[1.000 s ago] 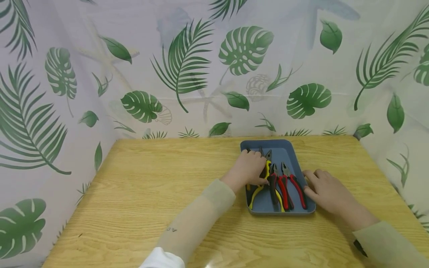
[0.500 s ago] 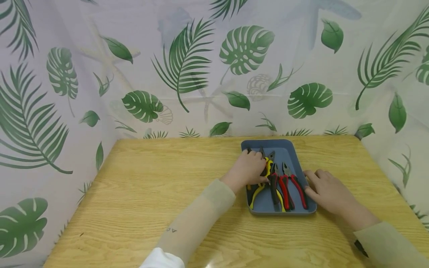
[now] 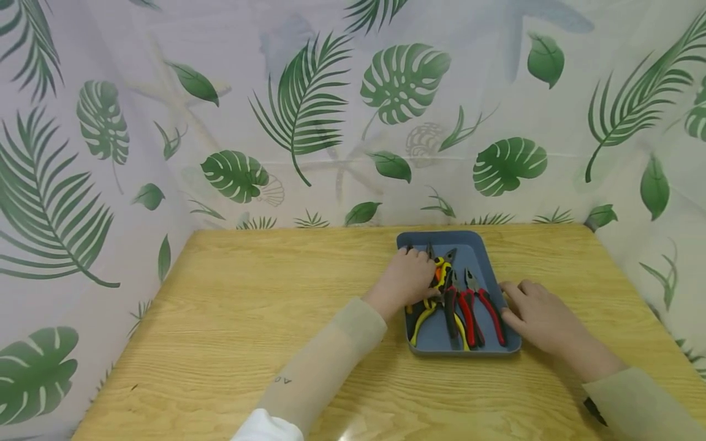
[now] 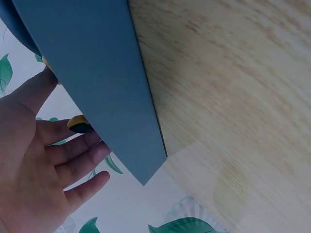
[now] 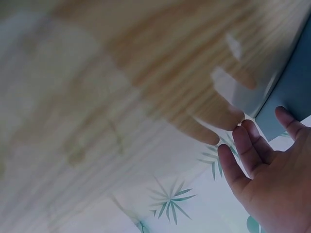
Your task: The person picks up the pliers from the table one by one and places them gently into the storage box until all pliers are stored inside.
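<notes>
A grey-blue tray (image 3: 486, 262) holds several pliers. My left hand (image 3: 405, 275) reaches over its left wall, thumb and fingers at a pair of yellow-and-black pliers (image 3: 444, 269) that it partly covers. In the left wrist view, a yellow-and-black handle end (image 4: 79, 125) shows beside the index finger, above the tray wall (image 4: 97, 92); the grip itself is mostly hidden. Other yellow-handled pliers (image 3: 421, 322) lie nearer the front. To their right are two red-and-black pliers (image 3: 467, 313). My right hand (image 3: 543, 315) rests with relaxed fingers against the tray's right side.
The tray stands on a wooden table (image 3: 248, 306), toward its back right. Behind and at both sides hangs a leaf-printed cloth (image 3: 309, 122). Pliers overlap one another inside the tray.
The head of the yellow-and-black pliers at my left hand has swung to the right, and an orange part now shows by the fingers. My right hand and the tray have stayed in place.
</notes>
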The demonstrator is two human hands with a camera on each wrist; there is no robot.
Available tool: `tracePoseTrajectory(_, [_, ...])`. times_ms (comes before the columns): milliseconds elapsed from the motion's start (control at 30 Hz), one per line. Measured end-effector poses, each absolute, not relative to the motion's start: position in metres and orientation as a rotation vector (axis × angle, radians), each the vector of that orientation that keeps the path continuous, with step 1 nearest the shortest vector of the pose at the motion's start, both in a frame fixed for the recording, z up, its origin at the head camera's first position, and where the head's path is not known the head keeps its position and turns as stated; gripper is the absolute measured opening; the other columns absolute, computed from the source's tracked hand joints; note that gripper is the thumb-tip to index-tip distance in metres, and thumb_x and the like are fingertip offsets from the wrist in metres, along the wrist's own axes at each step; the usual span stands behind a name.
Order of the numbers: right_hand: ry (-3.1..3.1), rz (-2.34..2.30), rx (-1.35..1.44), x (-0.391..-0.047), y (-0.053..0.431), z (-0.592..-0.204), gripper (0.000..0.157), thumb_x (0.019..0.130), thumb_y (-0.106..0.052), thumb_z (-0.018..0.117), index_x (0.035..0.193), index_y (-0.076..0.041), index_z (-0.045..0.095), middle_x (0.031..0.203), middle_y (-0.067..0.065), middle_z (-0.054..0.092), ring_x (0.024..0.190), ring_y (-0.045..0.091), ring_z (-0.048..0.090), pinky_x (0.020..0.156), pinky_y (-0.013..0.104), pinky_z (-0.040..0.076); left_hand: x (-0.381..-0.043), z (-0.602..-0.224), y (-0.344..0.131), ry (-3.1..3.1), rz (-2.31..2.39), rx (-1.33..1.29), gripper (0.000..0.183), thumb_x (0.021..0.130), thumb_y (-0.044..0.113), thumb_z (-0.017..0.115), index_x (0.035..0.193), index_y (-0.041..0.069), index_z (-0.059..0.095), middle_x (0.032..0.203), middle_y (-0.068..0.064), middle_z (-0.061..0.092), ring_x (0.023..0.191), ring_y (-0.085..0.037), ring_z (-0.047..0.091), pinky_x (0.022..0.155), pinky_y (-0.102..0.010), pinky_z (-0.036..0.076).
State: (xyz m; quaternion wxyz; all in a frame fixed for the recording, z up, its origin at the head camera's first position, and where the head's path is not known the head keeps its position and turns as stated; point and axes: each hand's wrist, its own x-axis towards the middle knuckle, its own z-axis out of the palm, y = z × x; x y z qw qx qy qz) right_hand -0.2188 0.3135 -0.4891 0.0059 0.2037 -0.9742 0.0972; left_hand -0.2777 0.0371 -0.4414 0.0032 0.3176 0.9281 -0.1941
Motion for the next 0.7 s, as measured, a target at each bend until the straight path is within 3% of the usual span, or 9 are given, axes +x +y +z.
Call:
tracePoseTrajectory(467, [-3.034,0.295,0.638,-0.216,0.316,-0.488,0.048,0.102,-0.027,0.064,0.139,0.003,0.058,0.101,0.017,0.063,0.082,0.025,0.055,0.073,0.047,0.049,-0.276,-0.446,0.039,2.92,-0.57,0.976,0.074,0.102,0.073,0.048,0.153,0.019,0.057,0.148,0.001,0.063,0.136,-0.018,0.059,0.118,-0.036,0.046])
tracePoseTrajectory(700, [-3.039,0.271,0.649,-0.216,0.315,-0.49,0.049,0.103,-0.029,0.064,0.141,0.002,0.058,0.104,0.018,0.064,0.085,0.026,0.057,0.076,0.05,0.05,-0.268,-0.45,0.026,2.927,-0.514,0.975,0.074,0.104,0.068,0.048,0.158,0.017,0.051,0.148,0.0,0.061,0.134,-0.017,0.059,0.112,-0.033,0.05])
